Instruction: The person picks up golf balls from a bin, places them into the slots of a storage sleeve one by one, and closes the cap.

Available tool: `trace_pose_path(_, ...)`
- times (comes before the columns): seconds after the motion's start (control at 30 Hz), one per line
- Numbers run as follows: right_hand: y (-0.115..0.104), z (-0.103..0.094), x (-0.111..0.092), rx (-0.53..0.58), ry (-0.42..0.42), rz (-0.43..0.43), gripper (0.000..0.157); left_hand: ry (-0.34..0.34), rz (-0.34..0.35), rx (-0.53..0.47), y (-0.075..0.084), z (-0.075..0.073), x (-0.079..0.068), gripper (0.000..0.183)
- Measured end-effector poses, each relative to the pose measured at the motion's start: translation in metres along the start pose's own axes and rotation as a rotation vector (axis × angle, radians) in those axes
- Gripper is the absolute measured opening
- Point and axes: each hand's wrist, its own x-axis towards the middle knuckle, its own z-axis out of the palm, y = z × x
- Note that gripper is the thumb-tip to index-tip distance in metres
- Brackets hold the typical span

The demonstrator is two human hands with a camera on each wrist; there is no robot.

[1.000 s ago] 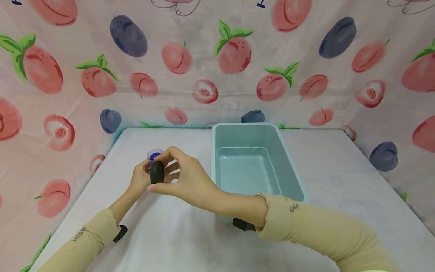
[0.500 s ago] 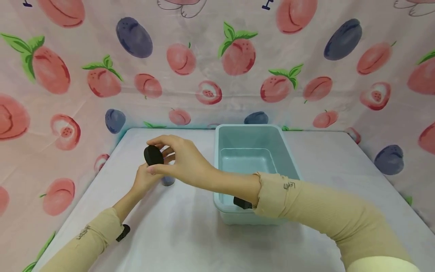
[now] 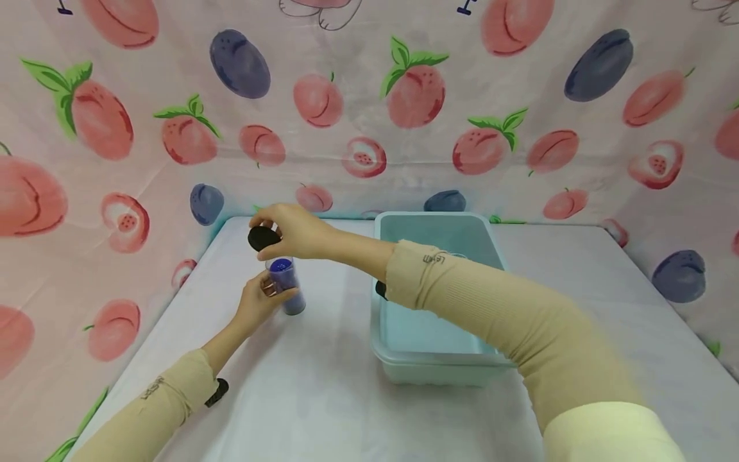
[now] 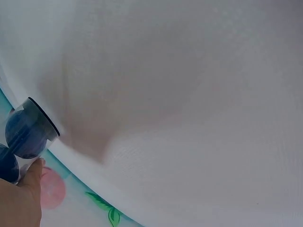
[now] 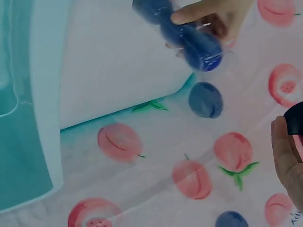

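Note:
In the head view, my left hand [image 3: 256, 305] grips a clear tube [image 3: 294, 303] with blue balls inside, near the table's left back. The tube leans slightly and its mouth faces up, a blue ball [image 3: 281, 264] showing there. Just above the mouth, my right hand [image 3: 300, 232] pinches a round black lid [image 3: 262, 238] between thumb and fingers. The right wrist view shows the tube [image 5: 182, 30] with several balls stacked in it, and the lid [image 5: 296, 120] at the right edge. The tube's dark-rimmed end [image 4: 45, 116] is visible in the left wrist view.
A pale blue-green plastic bin [image 3: 378, 327] stands right of the tube, partly covered by my right forearm. White cloth covers the table [image 3: 323, 398]. A fruit-print curtain [image 3: 358, 109] hangs behind it.
My right hand has moved up and away from me with the lid, which has turned from edge-on to tilted above the tube. The tube, partly hidden before, now shows in my left hand.

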Motion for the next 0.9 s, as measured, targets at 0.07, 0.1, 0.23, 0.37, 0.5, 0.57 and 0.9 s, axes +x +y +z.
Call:
trace_pose_path(0.07, 0.006, 0.001, 0.009, -0.046, -0.029, 0.0, 0.048, -0.018, -0.017, -0.006, 0.002, 0.0, 0.001, 0.046)
trace_pose_path(0.1, 0.009, 0.002, 0.013, -0.07, -0.042, 0.0, 0.047, -0.026, -0.023, -0.013, 0.002, -0.001, 0.002, 0.046)
trace_pose_path(0.23, 0.018, 0.006, 0.026, -0.156, -0.108, 0.025, 0.046, -0.055, -0.062, -0.028, 0.004, -0.002, 0.003, 0.054)
trace_pose_path(0.37, 0.024, 0.008, 0.035, -0.205, -0.141, 0.051, 0.045, -0.071, -0.06, -0.04, 0.005, -0.003, 0.003, 0.059)
trace_pose_path(0.5, 0.029, 0.012, 0.043, -0.226, -0.15, 0.054, 0.044, -0.053, -0.027, -0.039, 0.004, -0.005, 0.002, 0.057)
trace_pose_path(0.57, 0.03, 0.016, 0.047, -0.239, -0.16, 0.053, 0.044, -0.047, -0.021, -0.037, 0.004, -0.006, 0.001, 0.057)
trace_pose_path(0.9, 0.035, 0.029, 0.056, -0.306, -0.274, 0.052, 0.043, -0.044, -0.042, -0.044, 0.004, -0.002, -0.002, 0.059)
